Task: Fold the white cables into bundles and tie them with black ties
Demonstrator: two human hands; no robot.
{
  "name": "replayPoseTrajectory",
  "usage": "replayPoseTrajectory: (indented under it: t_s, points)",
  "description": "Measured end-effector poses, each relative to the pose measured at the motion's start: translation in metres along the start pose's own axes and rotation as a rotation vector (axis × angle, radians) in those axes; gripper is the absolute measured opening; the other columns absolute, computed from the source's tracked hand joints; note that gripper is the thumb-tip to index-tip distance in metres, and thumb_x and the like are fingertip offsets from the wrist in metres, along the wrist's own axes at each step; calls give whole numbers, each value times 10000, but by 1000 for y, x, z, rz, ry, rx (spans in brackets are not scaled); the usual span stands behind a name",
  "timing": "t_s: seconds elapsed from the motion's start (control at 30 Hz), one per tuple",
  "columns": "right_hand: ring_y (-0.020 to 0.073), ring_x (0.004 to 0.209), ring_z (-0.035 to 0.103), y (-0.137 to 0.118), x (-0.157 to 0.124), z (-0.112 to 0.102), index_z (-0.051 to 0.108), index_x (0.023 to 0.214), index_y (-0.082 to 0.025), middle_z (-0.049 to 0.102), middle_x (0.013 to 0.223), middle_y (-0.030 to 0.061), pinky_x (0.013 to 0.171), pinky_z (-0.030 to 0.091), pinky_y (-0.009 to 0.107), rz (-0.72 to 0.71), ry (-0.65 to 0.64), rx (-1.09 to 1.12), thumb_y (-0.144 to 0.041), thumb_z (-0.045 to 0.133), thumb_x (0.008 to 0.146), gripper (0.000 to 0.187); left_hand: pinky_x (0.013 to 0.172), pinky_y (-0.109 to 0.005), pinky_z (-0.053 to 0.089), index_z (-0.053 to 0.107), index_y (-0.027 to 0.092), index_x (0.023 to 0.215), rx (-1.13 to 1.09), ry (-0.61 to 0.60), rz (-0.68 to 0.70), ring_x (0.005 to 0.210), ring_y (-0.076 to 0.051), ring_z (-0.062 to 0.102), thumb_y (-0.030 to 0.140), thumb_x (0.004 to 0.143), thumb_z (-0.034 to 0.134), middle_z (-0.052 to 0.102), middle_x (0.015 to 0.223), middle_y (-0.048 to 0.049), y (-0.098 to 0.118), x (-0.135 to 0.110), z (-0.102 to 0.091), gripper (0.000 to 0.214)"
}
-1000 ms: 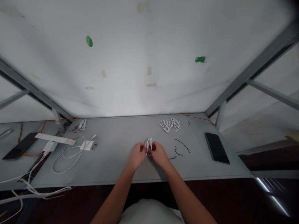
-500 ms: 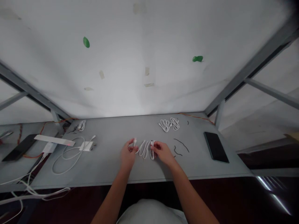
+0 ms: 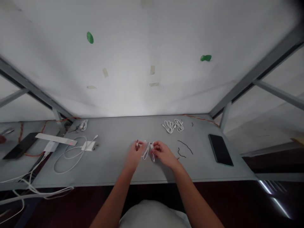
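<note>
A white cable (image 3: 145,154) lies in loose bends between my two hands, over the front middle of the grey table (image 3: 109,133). My left hand (image 3: 135,153) is closed on the cable's left end, where a small plug shows at the fingertips. On the other side, my right hand (image 3: 163,153) pinches the folded bends at their right end. Both hands stay close to the tabletop. Just right of my right hand lie thin black twist ties (image 3: 185,146).
Two coiled white cables (image 3: 169,126) lie at the back right, and a dark phone (image 3: 220,150) rests near the right edge. On the left are a white charger (image 3: 88,145) with a looped cable, another small coiled cable (image 3: 83,124) and a white power strip (image 3: 56,139).
My left hand has come a little to the right, so the cable's bends are gathered closer together. My right hand keeps its hold. The view has shifted slightly.
</note>
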State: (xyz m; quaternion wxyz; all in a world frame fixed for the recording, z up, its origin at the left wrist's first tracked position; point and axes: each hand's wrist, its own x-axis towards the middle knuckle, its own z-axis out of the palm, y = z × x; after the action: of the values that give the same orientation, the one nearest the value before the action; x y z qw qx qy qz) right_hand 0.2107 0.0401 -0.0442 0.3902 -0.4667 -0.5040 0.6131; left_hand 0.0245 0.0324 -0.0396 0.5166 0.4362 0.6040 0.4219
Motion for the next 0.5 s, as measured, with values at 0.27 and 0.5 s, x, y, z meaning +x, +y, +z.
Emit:
replayPoseTrajectory:
  t_s: [0.27, 0.5]
  points:
    - [173, 680, 607, -5, -6, 9, 612, 897, -230, 683, 750, -1, 626, 442, 286, -25, -67, -23, -450, 703, 852, 243, 625, -285, 373, 682, 200, 822, 315, -104, 106, 675, -181, 563, 518, 837, 676, 665, 716, -24, 20, -6, 12, 319]
    - [184, 720, 613, -2, -4, 14, 612, 939, -238, 692, 797, 12, 689, 466, 310, -115, 71, -157, -383, 677, 854, 180, 614, -280, 341, 560, 210, 683, 351, 58, 49, 652, -166, 515, 590, 865, 579, 574, 655, -1, 11, -4, 10, 421]
